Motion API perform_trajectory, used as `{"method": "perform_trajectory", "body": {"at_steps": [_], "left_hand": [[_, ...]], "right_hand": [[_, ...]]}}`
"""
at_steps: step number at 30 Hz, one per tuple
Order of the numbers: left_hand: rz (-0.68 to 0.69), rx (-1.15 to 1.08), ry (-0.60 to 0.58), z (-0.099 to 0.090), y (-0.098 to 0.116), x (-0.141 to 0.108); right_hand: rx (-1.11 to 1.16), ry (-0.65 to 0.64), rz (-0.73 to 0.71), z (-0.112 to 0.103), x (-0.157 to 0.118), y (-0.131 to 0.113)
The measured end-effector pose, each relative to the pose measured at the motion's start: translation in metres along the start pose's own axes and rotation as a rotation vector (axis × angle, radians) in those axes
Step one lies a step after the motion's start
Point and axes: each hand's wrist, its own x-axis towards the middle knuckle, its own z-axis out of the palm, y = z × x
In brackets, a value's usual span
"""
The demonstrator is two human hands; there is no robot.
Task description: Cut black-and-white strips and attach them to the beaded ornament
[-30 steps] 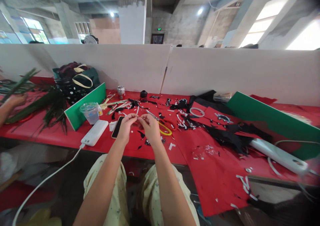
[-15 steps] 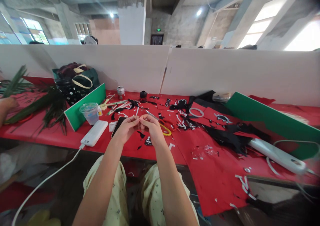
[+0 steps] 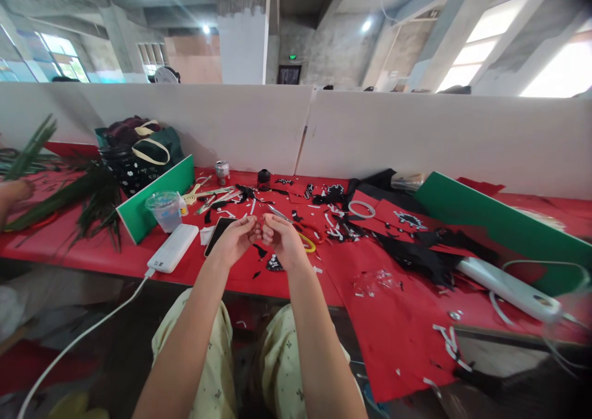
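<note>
My left hand point(image 3: 239, 237) and my right hand point(image 3: 280, 237) are raised over the near edge of the red-covered table, fingertips facing each other with a narrow gap. Both hands are closed in a pinch; whatever sits between the fingers is too small to make out. Beside my left hand lies a dark phone point(image 3: 219, 236). Scissors with a yellow and red handle point(image 3: 307, 242) lie partly hidden behind my right hand. A dark piece with white dots point(image 3: 274, 263) rests on the red cloth below the hands.
A white power bank point(image 3: 172, 248) with a cable and a plastic cup point(image 3: 165, 211) stand at left by a green board point(image 3: 155, 198). Black and white scraps point(image 3: 340, 228) and a tape-like ring point(image 3: 361, 209) lie at right. Another person's hand point(image 3: 16, 192) shows at far left.
My fingertips, touching before, have drawn slightly apart, and the fingers have curled in more. The view has shifted a little; the things on the table stay put.
</note>
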Motion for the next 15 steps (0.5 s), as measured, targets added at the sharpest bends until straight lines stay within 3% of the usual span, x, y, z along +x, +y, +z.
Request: {"method": "perform_trajectory", "body": {"at_steps": [5, 15], "left_hand": [[0.177, 0.153, 0.083, 0.003, 0.002, 0.000], [0.586, 0.768, 0.182, 0.036, -0.006, -0.010]], "right_hand": [[-0.058, 0.137, -0.046, -0.005, 0.002, -0.001], [-0.149, 0.163, -0.088, -0.005, -0.001, -0.003]]}}
